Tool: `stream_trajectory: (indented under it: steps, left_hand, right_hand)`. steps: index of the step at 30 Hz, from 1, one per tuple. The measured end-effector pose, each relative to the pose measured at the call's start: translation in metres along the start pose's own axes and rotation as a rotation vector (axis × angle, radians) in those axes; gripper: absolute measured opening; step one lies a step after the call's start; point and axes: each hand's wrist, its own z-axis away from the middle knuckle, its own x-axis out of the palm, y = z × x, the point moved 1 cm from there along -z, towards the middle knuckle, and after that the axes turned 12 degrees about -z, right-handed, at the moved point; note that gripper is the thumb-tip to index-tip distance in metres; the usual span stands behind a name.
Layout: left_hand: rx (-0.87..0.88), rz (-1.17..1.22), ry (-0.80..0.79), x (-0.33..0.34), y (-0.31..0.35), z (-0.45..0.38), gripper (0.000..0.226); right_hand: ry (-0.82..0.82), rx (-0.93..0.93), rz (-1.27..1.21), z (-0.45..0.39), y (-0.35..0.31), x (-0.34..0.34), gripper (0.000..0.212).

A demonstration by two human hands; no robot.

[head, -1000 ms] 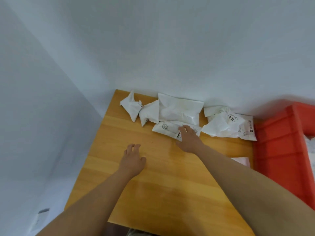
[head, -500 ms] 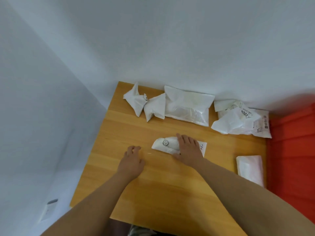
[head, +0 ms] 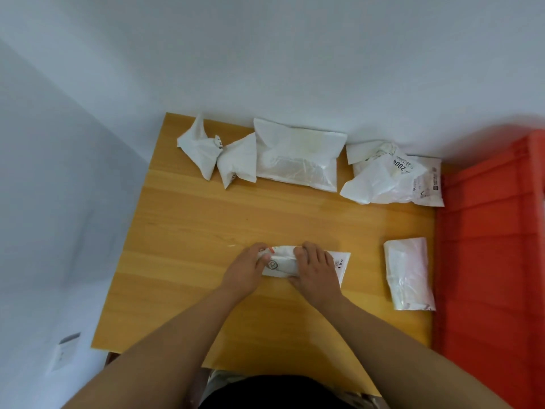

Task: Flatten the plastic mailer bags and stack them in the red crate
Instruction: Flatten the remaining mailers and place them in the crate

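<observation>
A small white mailer bag (head: 281,262) with black print lies on the wooden table (head: 191,225), near its front middle. My left hand (head: 246,271) grips the bag's left end with curled fingers. Its right part sits under my right hand (head: 317,270), fingers bent over the far edge and thumb at the near edge. The bag's right corner (head: 342,262) sticks out flat past that hand. Along the table's right side stands the red crate (head: 486,246); its inside is out of view.
Against the back wall lie two crumpled white bags (head: 197,152) (head: 239,160), a larger flat bag (head: 298,160) and a crumpled pile of printed bags (head: 389,175). A folded translucent bag (head: 408,273) lies near the crate. Walls close in the left and back.
My right hand has dragged the small bag from the back row toward the table's front. My left hand has moved right from the bare wood and taken hold of the bag's left end.
</observation>
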Motion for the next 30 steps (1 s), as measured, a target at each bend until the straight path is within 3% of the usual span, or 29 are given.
stream_trajectory:
  steps: [5,12,17,21,30]
  left_hand:
    - [-0.165,0.416,-0.092,-0.003,-0.003,0.009,0.041]
    - [-0.179,1.087,-0.175,-0.026,0.022,0.028,0.040]
    - [-0.080,1.354,-0.227,-0.037,0.051,0.042,0.052]
    - [-0.005,1.531,-0.283,-0.055,0.061,0.057,0.055]
    - [0.126,1.661,-0.296,-0.092,0.095,0.096,0.051]
  right_hand:
    - [0.004,0.070,-0.014,0.012,-0.005,0.000,0.076]
    - [0.256,0.043,-0.116,0.032,-0.025,-0.026,0.055]
    - [0.238,-0.077,-0.256,0.030,-0.062,-0.063,0.063]
    - [0.267,-0.226,-0.507,0.036,-0.091,-0.106,0.046]
    - [0.422,-0.212,-0.746,0.060,-0.118,-0.153,0.026]
